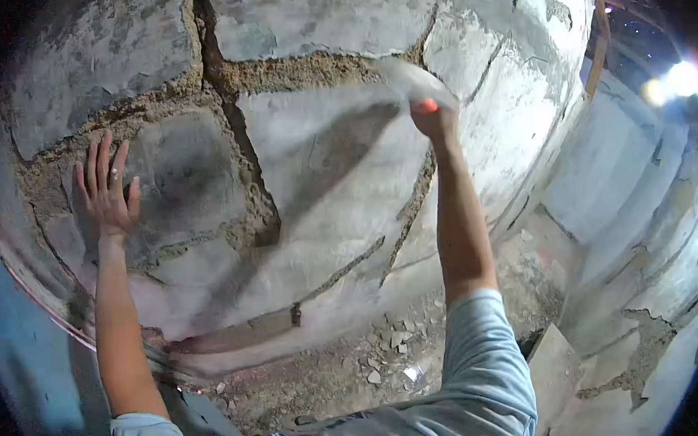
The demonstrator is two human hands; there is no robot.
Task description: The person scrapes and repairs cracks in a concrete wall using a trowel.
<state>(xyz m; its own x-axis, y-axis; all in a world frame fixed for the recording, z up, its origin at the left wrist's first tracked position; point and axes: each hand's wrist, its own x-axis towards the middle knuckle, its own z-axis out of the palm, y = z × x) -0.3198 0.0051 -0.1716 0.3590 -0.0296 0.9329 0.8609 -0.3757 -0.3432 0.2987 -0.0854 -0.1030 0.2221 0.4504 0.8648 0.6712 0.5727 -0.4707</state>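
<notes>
My left hand (110, 193) lies on the cracked plaster wall (314, 164), fingers spread, beside a grey slab of plaster (186, 164). Raised at the upper right, my right hand (442, 126) is closed around a tool with an orange handle end (427, 105). The tool's pale head is smeared by motion, so its kind cannot be made out. It is in front of the wall near a horizontal gap (300, 73) that exposes rough brown material. Whether the tool touches the wall cannot be told.
A wide dark crack (236, 129) runs down between the plaster slabs. Broken plaster pieces (396, 339) litter the dirt floor below. Another peeling wall (640, 280) stands at the right, with a bright lamp (682, 79) above it. A blue surface (21, 342) is at the far left.
</notes>
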